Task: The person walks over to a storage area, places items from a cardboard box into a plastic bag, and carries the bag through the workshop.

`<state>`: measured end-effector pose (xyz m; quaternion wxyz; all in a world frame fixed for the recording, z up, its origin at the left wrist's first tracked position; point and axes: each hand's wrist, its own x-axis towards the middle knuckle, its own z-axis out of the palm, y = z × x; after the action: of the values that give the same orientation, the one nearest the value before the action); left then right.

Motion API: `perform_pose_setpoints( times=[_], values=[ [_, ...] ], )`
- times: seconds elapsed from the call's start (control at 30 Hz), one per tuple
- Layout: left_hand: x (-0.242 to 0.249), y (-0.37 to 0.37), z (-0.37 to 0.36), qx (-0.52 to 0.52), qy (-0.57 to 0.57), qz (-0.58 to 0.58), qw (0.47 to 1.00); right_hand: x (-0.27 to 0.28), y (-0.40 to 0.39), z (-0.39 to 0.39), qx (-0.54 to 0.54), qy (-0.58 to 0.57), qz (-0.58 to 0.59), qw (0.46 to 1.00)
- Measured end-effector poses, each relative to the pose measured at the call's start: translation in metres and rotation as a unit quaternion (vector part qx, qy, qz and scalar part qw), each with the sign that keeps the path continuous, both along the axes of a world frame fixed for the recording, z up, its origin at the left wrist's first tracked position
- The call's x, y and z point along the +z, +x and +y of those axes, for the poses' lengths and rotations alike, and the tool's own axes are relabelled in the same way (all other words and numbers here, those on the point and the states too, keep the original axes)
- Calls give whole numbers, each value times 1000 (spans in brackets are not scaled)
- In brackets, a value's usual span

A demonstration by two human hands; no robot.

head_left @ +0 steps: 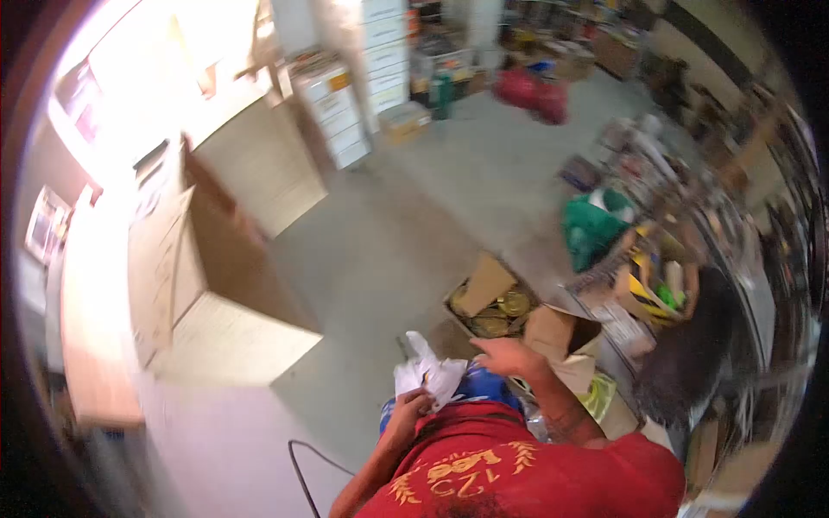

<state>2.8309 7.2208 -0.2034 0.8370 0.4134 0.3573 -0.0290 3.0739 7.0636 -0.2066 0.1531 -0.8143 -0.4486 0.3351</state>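
Observation:
My left hand point(413, 407) is closed at the lower edge of a crumpled white plastic bag point(440, 380), held close to my waist. The bag's contents are hidden. My right hand point(505, 356) is to the right of the bag, apart from it, with a finger stretched out and nothing visible in it. Just beyond that hand stands an open cardboard box point(452, 304) of yellowish round pieces, too blurred to name. A second open carton point(549, 330) is beside my right forearm.
A large open cardboard box point(233, 341) stands to the left, near a long wooden-topped table point(97, 345). On the right are a green bag point(590, 231), a yellow-and-black bag point(636, 289) and piled clutter. Red bundles point(531, 93) lie farther back, near stacked white boxes point(385, 56).

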Motion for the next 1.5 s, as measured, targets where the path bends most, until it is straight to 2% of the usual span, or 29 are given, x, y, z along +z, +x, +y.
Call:
perform_pose_setpoints(
  times=[0.07,0.13,0.2,0.23,0.3,0.4,0.53,0.6,0.63,0.67,0.7,0.73,0.77,0.83,0.87,0.9,0.97,1.03,1.07,1.1,1.2,1.27,1.33,1.43,1.47,1.5],
  values=[
    [8,-5,15,30,1,7,1000,14,0,14,0,-19,7,1000],
    [10,-6,40,55,5,7,998,37,-2,31,-39,-139,56,988],
    [4,-9,60,-3,49,-76,996,-8,6,24,2,-169,38,985],
    [9,-8,69,25,52,-70,996,-21,7,21,31,-170,37,984],
    [22,0,87,-10,44,-134,990,-37,16,26,63,-176,11,982],
    [19,13,96,-6,74,-119,990,-42,32,56,70,-218,68,971],
    [19,30,111,19,120,-93,988,-65,63,104,151,-181,36,971],
    [10,41,118,82,146,-70,983,-54,79,146,134,-196,45,970],
    [7,51,125,72,144,-59,985,-54,92,168,192,-195,36,961],
    [5,59,127,66,140,-47,987,-59,105,185,164,-182,59,968],
    [2,68,124,118,143,-32,982,-68,115,194,129,-172,86,973],
    [0,78,126,105,182,-35,977,-90,131,204,166,-134,43,976],
    [-2,83,131,77,221,-35,972,-106,150,213,198,-130,49,970],
    [17,91,139,110,170,-66,977,-127,183,246,250,-174,10,952],
    [-8,97,136,115,280,-61,951,-131,194,264,266,-169,17,949],
    [2,98,133,148,231,-57,960,-129,205,280,284,-194,11,939],
    [-7,104,123,215,204,-66,953,-123,225,313,315,-221,3,923],
    [10,104,127,226,187,-28,956,-113,230,347,308,-192,-72,929],
    [15,101,126,221,165,8,961,-121,236,367,339,-151,-87,925],
    [4,100,128,235,176,-8,956,-128,238,383,367,-111,-100,918],
    [20,93,140,264,177,-24,948,-131,221,420,331,-53,-70,939],
    [20,89,145,227,299,-19,927,-124,191,437,309,-46,-56,948],
    [18,86,149,216,335,4,917,-120,150,445,294,-41,-40,954],
    [21,69,158,186,379,34,906,-137,97,434,374,-73,8,924],
    [22,64,163,160,366,44,916,-147,85,428,416,-99,33,903],
    [23,60,170,134,355,52,924,-172,77,423,497,-139,13,856]
  ],
)
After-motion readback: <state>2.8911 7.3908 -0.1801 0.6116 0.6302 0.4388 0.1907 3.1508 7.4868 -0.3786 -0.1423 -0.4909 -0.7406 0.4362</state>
